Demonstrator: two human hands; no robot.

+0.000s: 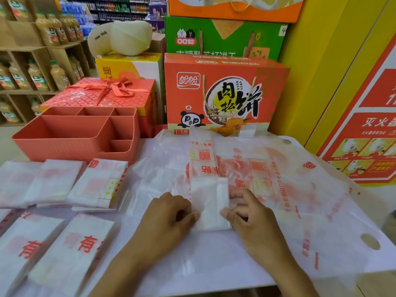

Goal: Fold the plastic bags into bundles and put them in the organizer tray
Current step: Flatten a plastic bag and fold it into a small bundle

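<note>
Nearest us, both forearms reach in from the bottom edge, wrists low over the pale white surface (203,275). Our left hand (169,215) lies knuckles up, its fingers curled in to pinch the left edge of the folded white plastic bag with red print (209,202). Our right hand (252,219) mirrors it, thumb and curled fingers pinching the right edge. The bag sits between the two hands as a narrow strip. Its near end is doubled over into a thick white pad, and the rest runs away from us across a loose spread of flat translucent plastic bags (300,189). To our left, folded white bag bundles (72,249) lie in two rows on the surface. Beyond them stands the coral plastic organizer tray with several compartments (64,133), well apart from both hands. Behind the strip's far end rises an orange cardboard snack box with a panda (225,93)
</note>
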